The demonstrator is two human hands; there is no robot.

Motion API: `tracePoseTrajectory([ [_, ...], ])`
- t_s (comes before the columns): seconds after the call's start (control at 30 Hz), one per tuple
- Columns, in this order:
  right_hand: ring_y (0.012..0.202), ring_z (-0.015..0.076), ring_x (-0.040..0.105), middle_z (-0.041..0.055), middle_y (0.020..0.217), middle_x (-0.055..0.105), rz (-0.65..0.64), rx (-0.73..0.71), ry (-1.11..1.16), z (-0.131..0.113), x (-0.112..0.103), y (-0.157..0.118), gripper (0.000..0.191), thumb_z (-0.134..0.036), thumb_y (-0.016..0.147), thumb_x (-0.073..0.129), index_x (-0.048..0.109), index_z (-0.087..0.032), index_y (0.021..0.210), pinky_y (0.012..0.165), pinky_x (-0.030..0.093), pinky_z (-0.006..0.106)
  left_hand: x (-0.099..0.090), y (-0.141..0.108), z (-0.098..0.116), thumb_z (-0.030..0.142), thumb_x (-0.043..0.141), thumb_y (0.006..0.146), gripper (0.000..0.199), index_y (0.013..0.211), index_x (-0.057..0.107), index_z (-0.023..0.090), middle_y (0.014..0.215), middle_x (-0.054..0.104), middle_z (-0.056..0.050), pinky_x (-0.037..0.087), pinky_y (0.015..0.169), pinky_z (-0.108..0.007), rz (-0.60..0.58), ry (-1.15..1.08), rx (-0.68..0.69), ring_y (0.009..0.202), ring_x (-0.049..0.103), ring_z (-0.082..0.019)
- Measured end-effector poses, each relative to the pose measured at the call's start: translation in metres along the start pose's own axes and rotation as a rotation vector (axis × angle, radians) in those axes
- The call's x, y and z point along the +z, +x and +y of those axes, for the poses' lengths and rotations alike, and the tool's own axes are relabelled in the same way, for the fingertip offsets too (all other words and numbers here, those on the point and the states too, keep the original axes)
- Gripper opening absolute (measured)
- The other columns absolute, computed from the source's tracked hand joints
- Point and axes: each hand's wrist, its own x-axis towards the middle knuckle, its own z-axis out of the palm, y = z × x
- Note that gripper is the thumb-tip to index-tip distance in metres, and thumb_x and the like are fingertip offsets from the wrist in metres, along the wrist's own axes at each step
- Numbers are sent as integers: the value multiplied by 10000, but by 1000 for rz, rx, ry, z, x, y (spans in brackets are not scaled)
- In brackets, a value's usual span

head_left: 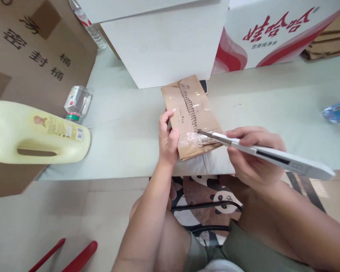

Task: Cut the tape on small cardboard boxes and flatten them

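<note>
My left hand (169,141) grips the left edge of a folded piece of brown cardboard (200,102), thumb on top and fingers curled at its side. Clear tape shines over parts of the cardboard, and a row of short dark marks runs down its middle. In my right hand (255,155) is a white utility knife (294,163) with a dark slot along its body. Its thin grey metal end points left, the tip at the lower end of the marked row. Whether the tip presses into the cardboard I cannot tell.
Behind the cardboard stand a white box (164,49) and a red-and-white printed carton (260,41). A dark-edged object (204,86) peeks out behind it. Left are a pale yellow jug (39,132), a clear bottle (78,102) and a large brown carton (45,45). A blue packet (338,111) lies right.
</note>
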Motion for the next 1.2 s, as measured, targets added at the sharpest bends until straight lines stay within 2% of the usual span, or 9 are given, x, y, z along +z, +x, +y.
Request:
tracePoseTrajectory([
  [0.13,918,223,752,52,988,749,-23,-5,42,0,1,-1,165,-172,887,668,590,-269,995,750,630,371,1,0,-2,615,560,873,494,1245,535,290,1366,508,-76,397,1106,-425,-4,7,5,1320,485,-296],
  [0.33,927,237,755,75,1003,771,-157,-102,-96,-3,2,1,238,-150,857,680,660,-256,1070,815,638,387,1,-1,1,590,537,898,477,1262,529,283,1376,497,-79,391,1101,-421,-13,12,9,1311,487,-297],
  [0.5,888,247,751,85,943,768,-144,-46,14,-1,-4,-2,78,-254,903,624,657,-246,973,732,636,398,-3,0,2,626,569,866,534,1264,553,271,1349,524,-85,368,1118,-436,-1,37,-23,1306,486,-316],
  [0.67,838,247,741,75,884,746,-143,5,170,-2,-6,-8,76,-313,930,597,643,-256,948,693,629,411,-3,2,6,632,584,852,535,1251,558,277,1333,543,-79,383,1104,-424,-4,7,-43,1306,493,-310],
  [0.77,700,220,706,43,782,693,-16,-32,201,-4,-5,-5,116,-364,949,575,632,-267,921,603,606,383,-2,2,7,637,587,848,544,1253,547,277,1346,545,-81,385,1102,-419,-17,-24,-79,1318,491,-310],
  [0.87,627,178,654,-1,792,622,316,-121,134,3,-6,2,137,-424,969,544,623,-312,967,500,543,321,-9,5,6,641,627,806,569,1233,545,275,1344,551,-79,379,1116,-417,21,-43,-113,1348,470,-318],
  [0.93,719,183,674,3,919,643,357,-77,8,15,-9,5,87,-385,972,547,609,-331,1001,589,565,339,-20,9,5,592,650,785,540,1217,546,284,1350,553,-73,395,1114,-418,72,-75,-167,1358,472,-315],
  [1.07,1067,275,674,86,1180,675,-92,180,-344,58,-12,-1,178,-166,917,499,635,-267,975,938,542,491,-48,20,9,405,636,729,489,1201,567,294,1241,637,-60,515,977,-395,186,-160,-370,1223,600,-293],
  [1.2,1351,400,495,165,1461,541,-409,357,-581,88,-5,-7,465,-75,791,478,679,-190,1194,1046,442,627,-64,27,12,276,628,657,455,1111,654,249,1213,682,-62,545,865,-347,266,5,-504,1153,639,-279],
])
